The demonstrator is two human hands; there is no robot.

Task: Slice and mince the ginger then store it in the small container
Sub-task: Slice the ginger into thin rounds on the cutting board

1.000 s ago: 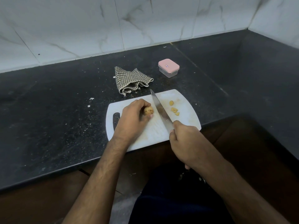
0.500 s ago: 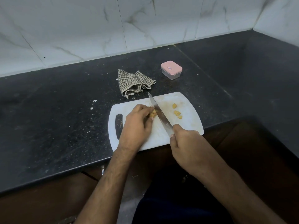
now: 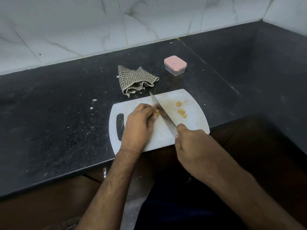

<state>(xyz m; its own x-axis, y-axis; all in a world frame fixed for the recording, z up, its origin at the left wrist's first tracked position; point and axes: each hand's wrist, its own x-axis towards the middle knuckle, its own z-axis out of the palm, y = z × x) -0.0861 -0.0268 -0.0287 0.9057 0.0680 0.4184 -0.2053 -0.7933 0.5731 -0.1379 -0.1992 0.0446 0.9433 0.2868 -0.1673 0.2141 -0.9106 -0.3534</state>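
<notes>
Hands work over a white cutting board [image 3: 191, 98] at the front edge of a black counter [image 3: 54, 123], seen from the head camera: the left hand [image 3: 138, 128] curls its fingertips down on a piece of ginger [image 3: 156, 112], while the right hand [image 3: 193, 146] is closed around the handle of a knife [image 3: 162, 112] whose blade lies against that piece. Three cut ginger slices [image 3: 181, 111] rest on the board's right side. Behind the board lie a crumpled checked cloth [image 3: 135, 79] and, well apart, the small container [image 3: 175, 65], its pink lid on.
</notes>
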